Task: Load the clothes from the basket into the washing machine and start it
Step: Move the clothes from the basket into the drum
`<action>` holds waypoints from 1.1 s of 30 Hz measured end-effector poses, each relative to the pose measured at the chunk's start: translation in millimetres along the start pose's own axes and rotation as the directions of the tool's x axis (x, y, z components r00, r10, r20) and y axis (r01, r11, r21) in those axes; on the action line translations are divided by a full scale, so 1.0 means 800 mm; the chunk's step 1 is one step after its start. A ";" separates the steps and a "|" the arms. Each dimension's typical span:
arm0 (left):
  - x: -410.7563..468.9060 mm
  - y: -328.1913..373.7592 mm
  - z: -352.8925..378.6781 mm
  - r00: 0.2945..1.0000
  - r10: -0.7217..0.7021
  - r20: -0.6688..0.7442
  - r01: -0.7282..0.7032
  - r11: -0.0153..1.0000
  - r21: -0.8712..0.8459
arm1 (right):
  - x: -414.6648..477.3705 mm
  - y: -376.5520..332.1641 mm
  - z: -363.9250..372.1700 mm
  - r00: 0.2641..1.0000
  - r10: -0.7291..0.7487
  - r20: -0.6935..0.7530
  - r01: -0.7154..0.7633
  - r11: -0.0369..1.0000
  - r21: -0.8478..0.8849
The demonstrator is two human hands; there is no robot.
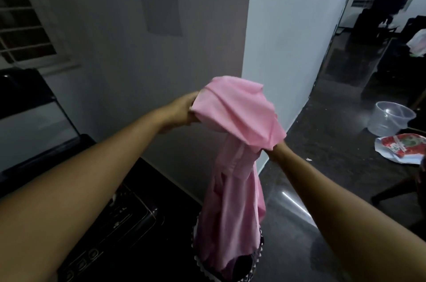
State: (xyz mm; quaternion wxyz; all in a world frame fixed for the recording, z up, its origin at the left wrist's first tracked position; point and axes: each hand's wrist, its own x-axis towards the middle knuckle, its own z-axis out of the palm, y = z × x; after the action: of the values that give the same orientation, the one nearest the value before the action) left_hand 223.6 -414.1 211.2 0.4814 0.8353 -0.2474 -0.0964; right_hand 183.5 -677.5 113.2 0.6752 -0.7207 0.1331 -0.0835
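I hold a pink garment [235, 120] up in front of me over the basket [230, 265], whose dark patterned rim shows at the bottom. My left hand [179, 113] grips the garment's upper left edge. My right hand [273, 150] grips its lower right fold and is mostly covered by the fabric. The rest of the garment hangs down into the basket. The dark washing machine [129, 219] stands at the lower left, its control panel with buttons facing up beside my left forearm.
A grey wall and a white wall corner [276, 51] rise behind the garment. On the dark floor at right sit a clear plastic tub [389, 118] and a red and white packet [401, 145]. A window [23, 23] is at the upper left.
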 end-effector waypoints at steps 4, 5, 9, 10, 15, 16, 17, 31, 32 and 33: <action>0.002 -0.061 -0.027 0.972 -0.231 -0.033 0.230 0.928 0.292 | 0.016 -0.047 0.012 0.972 -0.228 -0.063 0.186 0.902 -0.389; 0.007 -0.064 -0.029 0.963 -0.229 -0.144 0.260 0.929 0.264 | 0.014 -0.057 0.016 0.962 -0.268 -0.047 0.221 0.869 -0.442; 0.024 -0.019 -0.017 0.937 -0.086 -0.338 0.093 0.996 0.004 | 0.008 -0.086 0.039 0.935 -0.354 -0.036 0.274 0.779 -0.564; 0.025 -0.005 -0.008 0.968 -0.060 -0.246 0.063 0.998 0.007 | 0.010 -0.093 0.047 0.934 -0.357 -0.026 0.283 0.781 -0.557; 0.047 0.006 0.047 0.995 -0.007 -0.102 0.035 0.961 0.274 | 0.014 -0.135 0.084 0.947 -0.322 0.004 0.311 0.913 -0.264; 0.053 0.003 0.054 0.982 -0.011 -0.188 0.051 0.976 0.211 | 0.013 -0.143 0.083 0.927 -0.373 0.042 0.370 0.886 -0.279; 0.059 0.000 0.058 0.961 -0.007 -0.277 0.047 0.989 0.138 | 0.008 -0.152 0.078 0.897 -0.431 0.101 0.440 0.840 -0.317; 0.087 0.057 0.026 0.966 -0.007 -0.258 -0.197 0.624 -0.756 | 0.023 0.035 -0.010 0.916 -0.053 0.397 0.280 0.793 -0.541; 0.087 0.065 0.021 0.971 0.024 -0.239 -0.205 0.602 -0.771 | 0.028 0.053 -0.004 0.931 -0.041 0.364 0.248 0.800 -0.546; 0.087 0.072 0.015 0.974 0.051 -0.222 -0.210 0.579 -0.788 | 0.026 0.060 0.005 0.948 -0.032 0.317 0.200 0.834 -0.514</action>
State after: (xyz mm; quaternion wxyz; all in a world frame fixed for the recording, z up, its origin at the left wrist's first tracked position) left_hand 260.2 -482.3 259.9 0.8328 0.5107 -0.1945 -0.0885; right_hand 201.1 -682.4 64.0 0.4506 -0.8924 0.0044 0.0247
